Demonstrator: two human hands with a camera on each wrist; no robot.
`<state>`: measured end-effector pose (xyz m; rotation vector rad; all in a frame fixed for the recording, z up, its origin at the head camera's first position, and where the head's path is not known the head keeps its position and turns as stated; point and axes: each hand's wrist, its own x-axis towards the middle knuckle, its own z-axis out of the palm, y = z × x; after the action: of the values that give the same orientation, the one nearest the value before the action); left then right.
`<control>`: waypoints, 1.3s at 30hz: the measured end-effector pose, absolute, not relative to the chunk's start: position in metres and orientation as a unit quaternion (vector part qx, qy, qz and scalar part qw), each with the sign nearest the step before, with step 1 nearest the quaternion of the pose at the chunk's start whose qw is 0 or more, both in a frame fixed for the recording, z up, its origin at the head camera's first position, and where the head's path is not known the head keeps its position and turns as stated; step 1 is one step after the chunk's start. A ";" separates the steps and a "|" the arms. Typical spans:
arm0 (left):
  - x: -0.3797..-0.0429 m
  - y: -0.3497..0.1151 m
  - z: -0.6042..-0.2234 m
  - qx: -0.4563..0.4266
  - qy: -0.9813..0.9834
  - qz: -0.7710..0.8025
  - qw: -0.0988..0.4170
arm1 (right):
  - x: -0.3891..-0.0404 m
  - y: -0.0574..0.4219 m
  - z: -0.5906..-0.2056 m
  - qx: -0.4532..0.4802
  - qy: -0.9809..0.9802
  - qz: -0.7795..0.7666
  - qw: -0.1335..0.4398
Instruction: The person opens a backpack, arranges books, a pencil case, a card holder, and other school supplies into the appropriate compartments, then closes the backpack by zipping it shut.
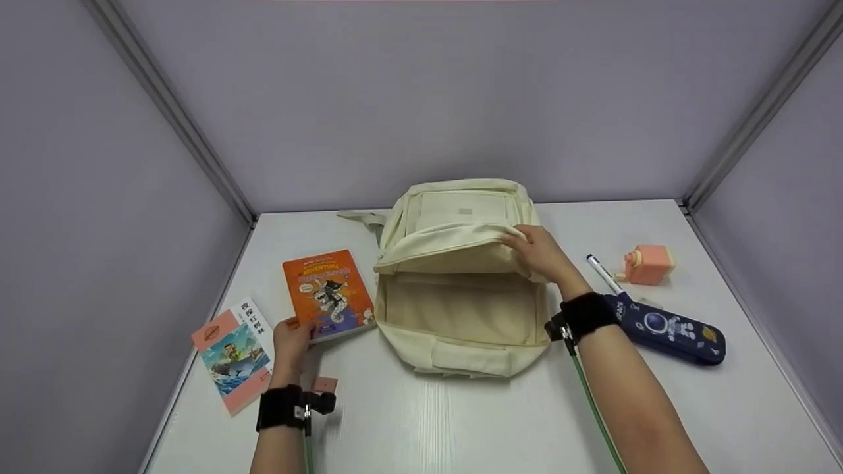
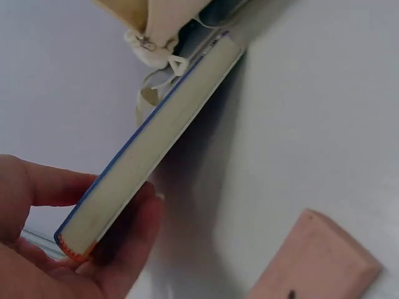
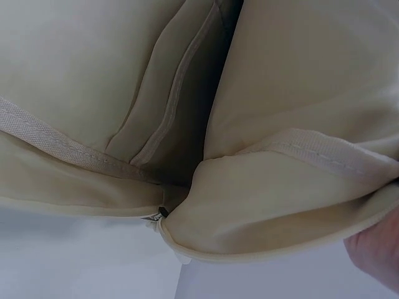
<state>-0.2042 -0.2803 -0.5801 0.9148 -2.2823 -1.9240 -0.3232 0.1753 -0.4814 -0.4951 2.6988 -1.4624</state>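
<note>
My left hand (image 1: 292, 340) pinches the lower left corner of a thick orange book (image 1: 329, 289) with a cartoon cover. In the left wrist view the thumb and fingers lie on either side of the book (image 2: 149, 149), which is tilted up off the table with a shadow beneath. A cream backpack (image 1: 490, 359) lies on its back, its main compartment unzipped. My right hand (image 1: 541, 255) grips the edge of the raised front flap at its right side. The right wrist view looks into the backpack's lining (image 3: 299, 75), with inner pockets visible and part of the right hand (image 3: 377, 252) at the flap edge.
A thinner pink and blue book (image 1: 234, 355) lies left of the left hand. A small pink block (image 1: 325, 384) sits near the left wrist. On the right are a navy space-themed pencil case (image 1: 672, 332), a marker (image 1: 604, 273) and a pink pencil sharpener (image 1: 649, 264). Walls enclose the white table (image 1: 421, 428).
</note>
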 end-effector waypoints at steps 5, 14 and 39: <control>-0.207 -0.283 -0.575 0.298 -0.643 -0.705 0.030 | -0.323 0.175 -0.480 -0.155 0.862 -0.482 0.032; -0.213 -0.282 -0.571 0.330 -0.495 -0.804 0.032 | -0.324 0.177 -0.482 -0.156 0.871 -0.466 0.020; -0.201 -0.236 -0.512 0.119 -0.437 -0.878 0.153 | -0.324 0.174 -0.474 -0.134 0.868 -0.478 0.012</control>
<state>-0.2013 -0.2365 -0.5116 0.3425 -1.2528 -2.5193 -0.3243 0.1739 -0.4740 -0.4166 2.7065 -1.4907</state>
